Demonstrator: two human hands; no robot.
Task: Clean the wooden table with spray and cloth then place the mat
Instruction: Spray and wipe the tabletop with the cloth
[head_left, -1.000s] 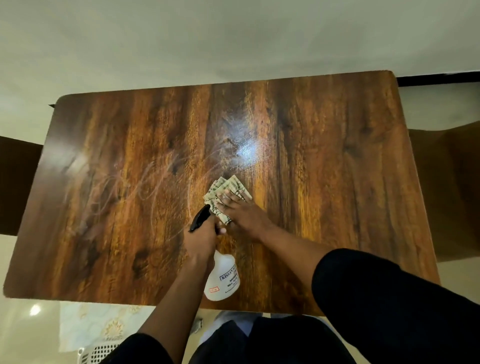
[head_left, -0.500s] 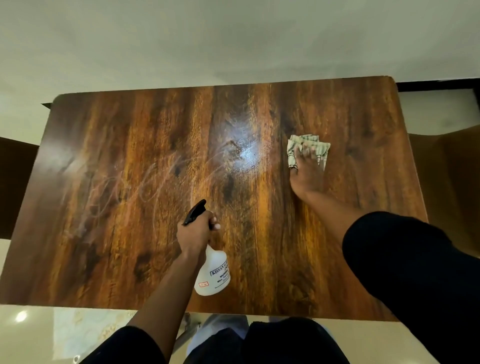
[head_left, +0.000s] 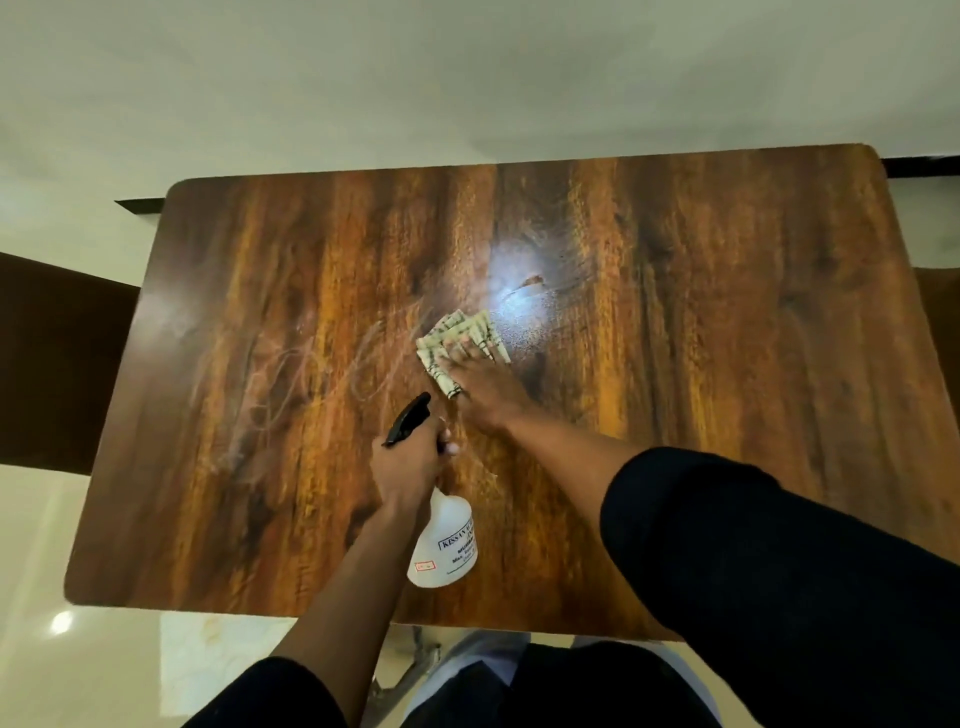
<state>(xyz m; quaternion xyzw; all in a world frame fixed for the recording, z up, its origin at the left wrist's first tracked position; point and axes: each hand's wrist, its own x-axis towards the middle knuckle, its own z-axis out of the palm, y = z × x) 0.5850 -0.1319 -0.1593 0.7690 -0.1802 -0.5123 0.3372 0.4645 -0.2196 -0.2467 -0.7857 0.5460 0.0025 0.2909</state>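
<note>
- Near edge: the tabletop (head_left: 727, 364) front edge runs just ahead of the person's body; both dark sleeves reach over it, so elbow room here is tight
- Left hand (head_left: 402, 465): grip fully closed around the neck of the spray bottle (head_left: 444, 545), 1 finger near the black trigger head; the white bottle body hangs tilted toward the near edge, and whether its base touches the wood cannot be told. Judgement: keep the nozzle aimed at the streaked left half and hold the bottle clear of the wiping path
- Right hand (head_left: 483, 387): palm flat, fingers spread, pressing the folded patterned cloth (head_left: 460, 345) onto the wood near the centre; it pins the cloth rather than closing around it
- Step in hand, judged: wiping. Keep even downward pressure, overlap each pass, and work toward the pale wipe streaks (head_left: 311, 379) left of the cloth, which look unfinished
- Beyond the cloth: a bright reflection with fine droplets lies just past it; this wet patch likely needs 1 more pass
- Open room: the far half and right side of the tabletop are bare, leaving free sweep to the rounded far corners; stop short of each edge so the cloth does not slip off
- Mat: cannot be identified with certainty in this view; placement not yet begun
</note>
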